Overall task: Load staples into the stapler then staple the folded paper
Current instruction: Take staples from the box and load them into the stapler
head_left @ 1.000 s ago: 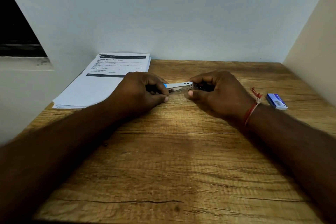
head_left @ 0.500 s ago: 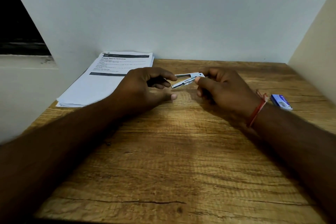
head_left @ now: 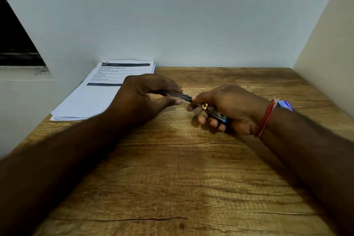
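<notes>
A second ago the stapler point(head_left: 207, 107) sat level between both hands, blue tip poking out by the left one. Now it's slanted, running from the middle of the frame down toward the right. The blue end has ended up in the right hand point(head_left: 232, 109), whose fingers point(head_left: 203, 119) are curled around the body. The left hand point(head_left: 145, 97) pinches the upper metal end between thumb and forefinger, so both hands have hold of it over the table point(head_left: 172, 178).

My guess is they're working the magazine open, so loading hasn't happened yet. The little blue staple box point(head_left: 285, 104) sits half hidden behind the right wrist, just past the red thread point(head_left: 265, 119). The paper point(head_left: 95, 97) lies left of centre against the wall, not in either hand. It has a bold heading and dark bars, but they're too blurry for me to read. Same goes for the box label.
</notes>
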Demonstrator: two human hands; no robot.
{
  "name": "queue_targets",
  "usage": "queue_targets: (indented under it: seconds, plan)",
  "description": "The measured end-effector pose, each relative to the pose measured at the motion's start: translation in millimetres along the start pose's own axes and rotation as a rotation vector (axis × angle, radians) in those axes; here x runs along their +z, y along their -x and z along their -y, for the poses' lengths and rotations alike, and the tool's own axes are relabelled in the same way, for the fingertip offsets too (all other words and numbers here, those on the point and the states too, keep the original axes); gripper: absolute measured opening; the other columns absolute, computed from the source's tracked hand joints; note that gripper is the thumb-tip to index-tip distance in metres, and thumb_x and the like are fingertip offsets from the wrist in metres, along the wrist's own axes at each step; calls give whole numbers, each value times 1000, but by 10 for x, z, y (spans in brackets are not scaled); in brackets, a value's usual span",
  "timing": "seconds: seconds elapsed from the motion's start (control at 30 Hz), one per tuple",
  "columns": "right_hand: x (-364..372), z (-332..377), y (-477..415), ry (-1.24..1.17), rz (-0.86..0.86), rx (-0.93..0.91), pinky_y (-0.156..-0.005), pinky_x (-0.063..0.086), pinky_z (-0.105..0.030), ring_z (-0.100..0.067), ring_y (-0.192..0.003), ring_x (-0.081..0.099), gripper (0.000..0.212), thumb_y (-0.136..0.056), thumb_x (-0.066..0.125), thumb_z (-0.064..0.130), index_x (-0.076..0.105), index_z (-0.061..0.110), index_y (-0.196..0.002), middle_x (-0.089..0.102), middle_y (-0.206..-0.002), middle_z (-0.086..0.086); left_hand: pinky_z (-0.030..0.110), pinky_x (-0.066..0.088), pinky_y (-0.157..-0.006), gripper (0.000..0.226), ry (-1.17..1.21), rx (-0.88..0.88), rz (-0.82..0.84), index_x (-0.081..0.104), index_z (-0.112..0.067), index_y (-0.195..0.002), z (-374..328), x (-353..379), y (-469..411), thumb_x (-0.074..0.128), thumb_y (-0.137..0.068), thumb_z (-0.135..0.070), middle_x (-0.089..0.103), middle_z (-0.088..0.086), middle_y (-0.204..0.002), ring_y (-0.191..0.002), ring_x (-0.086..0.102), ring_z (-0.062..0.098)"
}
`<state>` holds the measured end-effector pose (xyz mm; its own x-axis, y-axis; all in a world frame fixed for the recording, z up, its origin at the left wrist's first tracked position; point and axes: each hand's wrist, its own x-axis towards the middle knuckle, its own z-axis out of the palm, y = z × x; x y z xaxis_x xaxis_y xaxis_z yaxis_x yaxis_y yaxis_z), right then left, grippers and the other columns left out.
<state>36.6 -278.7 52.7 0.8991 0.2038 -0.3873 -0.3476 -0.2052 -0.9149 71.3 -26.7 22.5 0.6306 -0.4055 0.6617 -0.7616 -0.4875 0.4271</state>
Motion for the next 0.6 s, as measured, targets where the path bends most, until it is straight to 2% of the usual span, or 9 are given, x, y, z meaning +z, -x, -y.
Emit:
queue_targets:
  seconds: [0.07, 0.13, 0.23, 0.33, 0.43, 0.53, 0.6]
  plan:
    - [-43, 19, 8, 53, 12, -17, -43, 34, -25, -15, -46, 49, 32, -109, 64, 19, 73, -8, -124, 71, -76, -17, 11, 56, -92, 24, 33, -65, 19, 91, -21, -109, 22, 12, 8, 97, -87, -26, 85, -15, -111, -106, 80, 3]
    - [-110, 25, -13, 199, -21, -82, -45, 39, -26, -16, -49, 54, 21, -107, 69, 17, 80, -1, -106, 74, -82, -18, 9, 53, -84, 21, 54, -155, 37, 91, -26, -107, 51, 29, 27, 97, -87, -29, 85, -20, -103, -100, 79, 2]
    - [-178, 8, -77, 465, -197, -237, -45, 49, -25, -11, -50, 62, 22, -104, 77, 20, 86, 11, -87, 80, -73, -10, 19, 57, -81, 14, 124, -278, 101, 91, -29, -103, 76, 53, 39, 95, -90, -30, 86, -20, -98, -94, 79, 5]
    - [-196, -18, -124, 545, -338, -365, -50, 55, -23, -4, -48, 66, 14, -98, 85, 27, 86, 20, -86, 79, -67, 3, 19, 56, -77, 12, 100, -329, 139, 91, -32, -101, 134, 62, 30, 94, -91, -37, 85, -22, -95, -88, 77, 1]
    - [-179, -51, -162, 600, -427, -488, -63, 62, -31, -8, -67, 74, 14, -91, 91, 36, 85, 25, -86, 81, -80, 7, 14, 52, -71, 17, 50, -374, 181, 91, -34, -103, 193, 57, 16, 94, -89, -43, 84, -22, -93, -85, 75, 0]
    - [-171, -78, -210, 588, -443, -556, -66, 58, -26, -4, -71, 72, 14, -89, 93, 37, 84, 26, -89, 80, -85, 9, 12, 50, -67, 17, 60, -384, 185, 92, -33, -104, 205, 49, 14, 94, -90, -43, 85, -17, -91, -80, 73, -1]
    - [-194, -107, -256, 562, -446, -580, -68, 59, -28, -4, -73, 72, 15, -88, 93, 38, 85, 26, -90, 80, -85, 9, 11, 49, -64, 17, 71, -381, 186, 92, -33, -104, 207, 39, -1, 93, -91, -43, 85, -16, -91, -80, 73, 1]
